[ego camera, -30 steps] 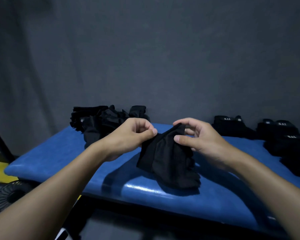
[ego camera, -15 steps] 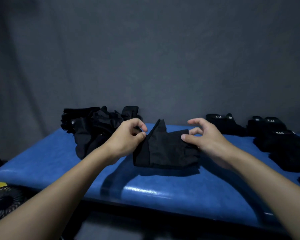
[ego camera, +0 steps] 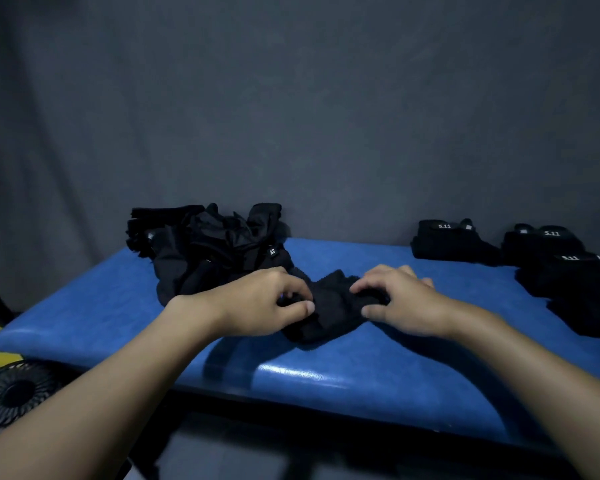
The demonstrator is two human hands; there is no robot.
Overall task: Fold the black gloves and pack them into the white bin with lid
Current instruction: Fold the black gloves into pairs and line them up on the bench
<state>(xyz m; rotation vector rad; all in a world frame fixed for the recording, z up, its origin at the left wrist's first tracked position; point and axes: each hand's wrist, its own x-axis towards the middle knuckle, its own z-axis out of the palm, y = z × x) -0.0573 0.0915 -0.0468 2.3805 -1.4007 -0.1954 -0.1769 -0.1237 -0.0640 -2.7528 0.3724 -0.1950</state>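
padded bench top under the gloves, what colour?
Blue, glossy padded bench top, with a highlight near its front edge; seen in the head view.

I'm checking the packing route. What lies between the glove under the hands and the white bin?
Cannot say: no white bin is in view. Both the left hand and right hand already press the black glove on the blue bench, nothing between.

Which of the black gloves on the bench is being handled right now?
The glove at the bench's middle, pressed down between the left hand and right hand. The loose heap and labelled folded ones lie untouched.
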